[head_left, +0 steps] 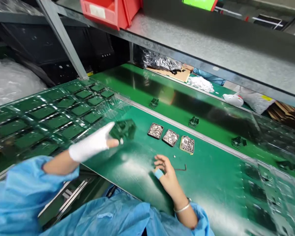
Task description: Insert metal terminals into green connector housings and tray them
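My left hand (94, 144), in a white glove, is closed on a dark green moulded part (124, 130) and holds it above the green worktop (127, 170). The part is smeared by motion, so its details do not show. Bare and with blue tape at the thumb, my right hand (167, 175) hovers over the worktop with its fingers loosely curled and apart, holding nothing. Just right of it lies an L-shaped hex key (182, 169). A tiny shiny metal piece (174, 156) rests beyond the fingers.
Three small boxes of metal bits, the left box (155, 130), middle box (170, 137) and right box (187, 144), stand in a row. A clear compartment tray (40, 100) lies left, another (267, 193) right. Several dark parts (193, 122) sit beyond the metal rail (167, 118). A shelf (186, 42) overhangs.
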`<state>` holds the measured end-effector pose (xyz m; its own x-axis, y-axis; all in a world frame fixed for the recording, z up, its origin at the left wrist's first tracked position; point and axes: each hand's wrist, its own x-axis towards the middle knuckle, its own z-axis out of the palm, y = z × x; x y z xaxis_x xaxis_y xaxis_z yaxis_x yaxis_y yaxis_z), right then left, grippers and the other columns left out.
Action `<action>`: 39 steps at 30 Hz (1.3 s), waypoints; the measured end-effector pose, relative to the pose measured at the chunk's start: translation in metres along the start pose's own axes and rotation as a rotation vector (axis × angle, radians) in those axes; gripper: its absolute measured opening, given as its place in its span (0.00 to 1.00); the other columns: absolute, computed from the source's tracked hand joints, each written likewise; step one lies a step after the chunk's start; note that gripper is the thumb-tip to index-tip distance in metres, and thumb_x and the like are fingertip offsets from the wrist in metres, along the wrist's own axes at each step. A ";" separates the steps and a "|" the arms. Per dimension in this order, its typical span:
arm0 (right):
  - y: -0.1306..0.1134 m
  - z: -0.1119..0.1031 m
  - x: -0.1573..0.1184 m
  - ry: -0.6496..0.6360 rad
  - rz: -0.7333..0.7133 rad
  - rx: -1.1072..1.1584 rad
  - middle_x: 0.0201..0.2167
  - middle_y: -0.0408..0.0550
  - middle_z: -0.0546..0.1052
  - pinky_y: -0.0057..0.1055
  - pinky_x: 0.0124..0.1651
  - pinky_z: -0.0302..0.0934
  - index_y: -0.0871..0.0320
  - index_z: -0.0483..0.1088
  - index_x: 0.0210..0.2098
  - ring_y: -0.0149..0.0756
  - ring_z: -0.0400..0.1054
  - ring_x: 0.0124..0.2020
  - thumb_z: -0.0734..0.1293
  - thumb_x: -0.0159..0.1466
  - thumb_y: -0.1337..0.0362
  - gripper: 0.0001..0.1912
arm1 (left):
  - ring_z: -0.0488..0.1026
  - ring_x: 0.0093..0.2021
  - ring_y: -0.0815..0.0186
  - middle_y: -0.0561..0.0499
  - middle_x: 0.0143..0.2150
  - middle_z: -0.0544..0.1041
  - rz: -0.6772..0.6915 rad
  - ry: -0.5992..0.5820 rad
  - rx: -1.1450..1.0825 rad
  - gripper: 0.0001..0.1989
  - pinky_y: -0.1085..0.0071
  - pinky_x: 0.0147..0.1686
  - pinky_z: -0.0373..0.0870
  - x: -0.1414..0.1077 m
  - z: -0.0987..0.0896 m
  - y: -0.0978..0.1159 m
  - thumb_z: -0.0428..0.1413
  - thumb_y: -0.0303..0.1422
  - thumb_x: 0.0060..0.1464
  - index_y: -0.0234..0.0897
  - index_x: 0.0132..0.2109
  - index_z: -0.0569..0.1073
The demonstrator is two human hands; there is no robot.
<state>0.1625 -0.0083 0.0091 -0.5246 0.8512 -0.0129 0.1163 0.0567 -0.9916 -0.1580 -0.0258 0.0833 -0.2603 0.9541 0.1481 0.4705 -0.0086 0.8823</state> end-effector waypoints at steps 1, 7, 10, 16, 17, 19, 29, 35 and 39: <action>-0.005 0.005 0.001 -0.018 -0.055 -0.034 0.59 0.57 0.65 0.41 0.54 0.65 0.52 0.58 0.60 0.42 0.66 0.55 0.70 0.59 0.55 0.33 | 0.76 0.34 0.53 0.46 0.34 0.78 -0.050 -0.203 -0.088 0.39 0.57 0.36 0.76 -0.021 0.027 0.001 0.62 0.57 0.40 0.39 0.55 0.70; -0.025 0.002 0.007 -0.059 -0.187 -0.273 0.59 0.56 0.64 0.43 0.64 0.57 0.53 0.54 0.65 0.43 0.61 0.61 0.70 0.59 0.61 0.37 | 0.73 0.52 0.52 0.41 0.53 0.75 0.048 -0.619 -0.061 0.39 0.58 0.52 0.71 -0.059 0.112 -0.004 0.56 0.51 0.49 0.37 0.64 0.61; -0.023 -0.010 0.010 -0.115 -0.192 -0.465 0.58 0.56 0.66 0.44 0.62 0.58 0.55 0.55 0.65 0.43 0.62 0.59 0.69 0.60 0.63 0.36 | 0.75 0.47 0.56 0.43 0.47 0.78 0.072 -0.543 0.327 0.26 0.60 0.49 0.71 -0.020 0.104 -0.002 0.49 0.43 0.56 0.36 0.58 0.68; -0.009 -0.015 0.014 -0.175 -0.291 -0.617 0.63 0.59 0.62 0.50 0.66 0.53 0.57 0.53 0.66 0.49 0.56 0.64 0.68 0.60 0.58 0.38 | 0.74 0.49 0.56 0.43 0.45 0.77 0.228 -0.438 0.924 0.18 0.63 0.48 0.68 0.068 0.126 0.022 0.42 0.35 0.61 0.37 0.43 0.76; -0.008 -0.017 0.013 -0.138 -0.301 -0.575 0.63 0.58 0.62 0.50 0.66 0.52 0.56 0.54 0.66 0.48 0.55 0.65 0.68 0.61 0.56 0.37 | 0.74 0.48 0.55 0.42 0.45 0.78 0.230 -0.455 0.956 0.17 0.63 0.47 0.68 0.078 0.136 0.025 0.43 0.34 0.61 0.37 0.42 0.77; -0.006 -0.023 0.012 -0.046 -0.293 -0.493 0.62 0.58 0.63 0.47 0.65 0.55 0.56 0.55 0.65 0.45 0.58 0.63 0.66 0.63 0.56 0.33 | 0.75 0.47 0.54 0.39 0.44 0.78 0.217 -0.485 0.991 0.15 0.63 0.46 0.68 0.093 0.156 0.026 0.46 0.32 0.58 0.35 0.40 0.78; -0.005 -0.027 0.007 0.025 -0.299 -0.488 0.59 0.59 0.66 0.44 0.58 0.63 0.58 0.59 0.62 0.42 0.67 0.53 0.65 0.64 0.61 0.27 | 0.77 0.42 0.54 0.37 0.42 0.79 0.095 -0.551 1.099 0.16 0.66 0.39 0.70 0.119 0.172 0.025 0.48 0.28 0.54 0.33 0.42 0.79; -0.003 -0.024 0.007 0.022 -0.308 -0.514 0.59 0.57 0.66 0.44 0.58 0.64 0.55 0.57 0.63 0.42 0.66 0.56 0.64 0.63 0.65 0.29 | 0.76 0.45 0.57 0.43 0.44 0.79 0.131 -0.561 1.119 0.16 0.69 0.40 0.69 0.114 0.158 0.019 0.47 0.32 0.55 0.38 0.41 0.78; -0.003 -0.023 0.006 0.010 -0.292 -0.526 0.59 0.58 0.66 0.43 0.59 0.64 0.57 0.58 0.63 0.43 0.66 0.57 0.64 0.64 0.65 0.28 | 0.75 0.46 0.53 0.38 0.44 0.78 0.151 -0.569 1.142 0.15 0.65 0.42 0.69 0.113 0.164 0.020 0.48 0.29 0.52 0.34 0.40 0.78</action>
<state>0.1784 0.0092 0.0146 -0.5899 0.7666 0.2538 0.3722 0.5370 -0.7570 -0.0397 0.1314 0.0441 0.1209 0.9614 -0.2472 0.9893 -0.1371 -0.0495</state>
